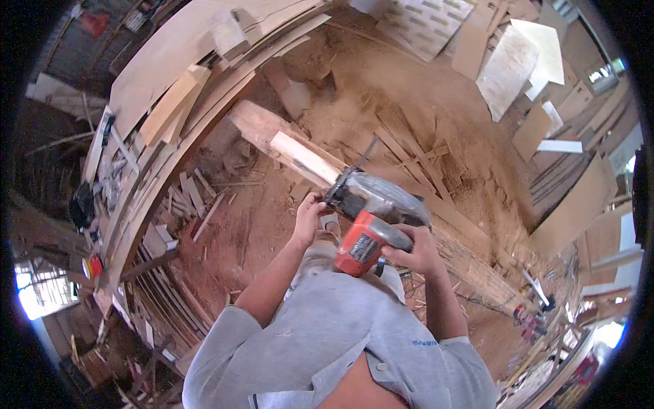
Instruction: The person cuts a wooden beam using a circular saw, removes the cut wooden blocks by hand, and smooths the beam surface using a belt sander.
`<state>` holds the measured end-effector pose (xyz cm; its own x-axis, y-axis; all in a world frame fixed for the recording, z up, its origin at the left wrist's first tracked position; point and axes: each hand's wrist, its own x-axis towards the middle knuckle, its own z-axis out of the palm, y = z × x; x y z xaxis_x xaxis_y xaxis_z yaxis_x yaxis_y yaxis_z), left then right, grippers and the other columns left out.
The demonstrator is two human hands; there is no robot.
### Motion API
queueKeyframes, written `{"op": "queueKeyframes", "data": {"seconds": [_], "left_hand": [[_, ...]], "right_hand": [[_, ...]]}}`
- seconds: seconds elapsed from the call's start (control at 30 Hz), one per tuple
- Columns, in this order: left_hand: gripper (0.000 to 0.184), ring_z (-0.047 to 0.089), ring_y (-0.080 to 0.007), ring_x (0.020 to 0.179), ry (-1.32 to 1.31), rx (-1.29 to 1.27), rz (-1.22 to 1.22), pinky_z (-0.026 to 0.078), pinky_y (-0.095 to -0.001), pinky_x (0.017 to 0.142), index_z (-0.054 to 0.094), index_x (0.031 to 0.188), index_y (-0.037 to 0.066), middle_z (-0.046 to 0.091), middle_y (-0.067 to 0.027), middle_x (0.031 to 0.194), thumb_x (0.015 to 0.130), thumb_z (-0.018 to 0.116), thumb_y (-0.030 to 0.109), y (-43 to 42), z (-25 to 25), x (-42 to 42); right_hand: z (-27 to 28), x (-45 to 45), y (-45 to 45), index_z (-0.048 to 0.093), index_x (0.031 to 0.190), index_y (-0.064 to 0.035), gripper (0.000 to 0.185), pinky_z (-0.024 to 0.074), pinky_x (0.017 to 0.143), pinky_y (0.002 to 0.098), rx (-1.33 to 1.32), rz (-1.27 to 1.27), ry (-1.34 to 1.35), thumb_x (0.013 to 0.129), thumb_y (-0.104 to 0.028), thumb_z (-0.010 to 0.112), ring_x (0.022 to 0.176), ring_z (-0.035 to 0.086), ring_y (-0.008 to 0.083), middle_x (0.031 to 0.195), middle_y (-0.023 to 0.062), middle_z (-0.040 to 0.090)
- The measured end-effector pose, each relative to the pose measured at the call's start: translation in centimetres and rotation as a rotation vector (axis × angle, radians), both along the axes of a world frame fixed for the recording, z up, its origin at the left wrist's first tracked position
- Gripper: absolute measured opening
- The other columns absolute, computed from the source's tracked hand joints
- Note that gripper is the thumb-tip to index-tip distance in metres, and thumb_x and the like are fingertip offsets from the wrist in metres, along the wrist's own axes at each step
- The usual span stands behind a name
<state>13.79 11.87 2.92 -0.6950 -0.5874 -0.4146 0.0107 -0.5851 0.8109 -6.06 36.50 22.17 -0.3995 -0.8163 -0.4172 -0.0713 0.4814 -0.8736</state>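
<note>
A red and black circular saw (360, 247) with a grey blade guard rests across a pale strip of wood (306, 159). That strip lies on a long, thick plank (255, 123) running diagonally in front of me. My right hand (417, 251) is wrapped round the saw's rear handle. At the saw's front edge, beside the wood, my left hand (310, 217) has its fingers curled together. Whether they pinch the saw's base or the wood's edge is hidden. The blade is out of sight.
Sawdust (436, 116) covers the ground beyond the plank, with loose wooden slats (419, 160) in it. Stacked sheets and boards (170, 54) edge the left side. Offcuts (194, 194) litter the floor there. Panels (507, 68) lie at the upper right.
</note>
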Motion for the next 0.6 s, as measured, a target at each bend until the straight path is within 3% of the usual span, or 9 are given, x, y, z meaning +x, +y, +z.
{"op": "queueKeyframes", "data": {"seconds": [0.13, 0.23, 0.37, 0.4, 0.5, 0.6], "left_hand": [[0.043, 0.068, -0.0181, 0.112, -0.031, 0.010, 0.148, 0.057, -0.0373, 0.101, 0.058, 0.142, -0.004, 0.071, -0.0099, 0.126, 0.099, 0.058, 0.001, 1.1, -0.2, 1.8], [0.052, 0.070, -0.0211, 0.116, -0.049, -0.027, 0.171, 0.056, -0.0375, 0.108, 0.054, 0.150, -0.007, 0.071, -0.0130, 0.131, 0.099, 0.060, -0.001, 2.3, -0.8, 1.5], [0.054, 0.068, -0.0177, 0.121, -0.157, -0.179, 0.213, 0.054, -0.0334, 0.109, 0.051, 0.154, -0.009, 0.069, -0.0132, 0.137, 0.107, 0.069, 0.012, 2.2, -1.6, -0.2], [0.056, 0.068, -0.0174, 0.119, -0.249, -0.278, 0.193, 0.054, -0.0319, 0.107, 0.052, 0.153, -0.010, 0.071, -0.0129, 0.133, 0.109, 0.071, 0.018, 2.0, -0.8, -0.4], [0.054, 0.070, -0.0132, 0.102, -0.275, -0.247, 0.213, 0.060, -0.0297, 0.092, 0.055, 0.150, -0.010, 0.074, -0.0103, 0.120, 0.107, 0.073, 0.016, 1.3, -1.2, -1.0], [0.053, 0.071, -0.0127, 0.101, -0.328, -0.225, 0.160, 0.061, -0.0299, 0.090, 0.059, 0.148, -0.009, 0.075, -0.0089, 0.116, 0.106, 0.075, 0.020, 0.4, -1.8, -0.7]], "right_hand": [[-1.8, 0.8, -3.1, 0.076, 0.127, 0.0024, 0.065, 0.0578, 0.097, 0.0420, -0.006, 0.122, 0.088, 0.083, -0.044, 0.085, 0.105, 0.079, 0.0332, 0.112, 0.0238, 0.081], [-2.3, 1.4, -4.5, 0.076, 0.125, 0.0030, 0.058, 0.0593, 0.088, 0.0409, -0.004, 0.125, 0.094, 0.085, -0.039, 0.083, 0.096, 0.078, 0.0287, 0.103, 0.0223, 0.081], [-3.0, 2.3, -5.2, 0.075, 0.122, 0.0035, 0.054, 0.0597, 0.088, 0.0439, -0.025, 0.127, 0.242, 0.088, -0.038, 0.082, 0.094, 0.079, 0.0366, 0.101, 0.0249, 0.080], [-3.4, 2.8, -5.2, 0.076, 0.119, 0.0032, 0.052, 0.0601, 0.087, 0.0450, -0.036, 0.089, 0.212, 0.089, -0.038, 0.081, 0.094, 0.078, 0.0395, 0.100, 0.0260, 0.079], [-3.4, 3.8, -5.9, 0.076, 0.114, 0.0027, 0.047, 0.0604, 0.085, 0.0469, -0.072, 0.036, 0.242, 0.089, -0.037, 0.080, 0.092, 0.078, 0.0429, 0.096, 0.0263, 0.078], [-2.3, 4.3, -6.6, 0.076, 0.112, 0.0027, 0.045, 0.0602, 0.084, 0.0476, -0.045, 0.059, 0.255, 0.089, -0.036, 0.079, 0.092, 0.078, 0.0438, 0.095, 0.0265, 0.078]]}}
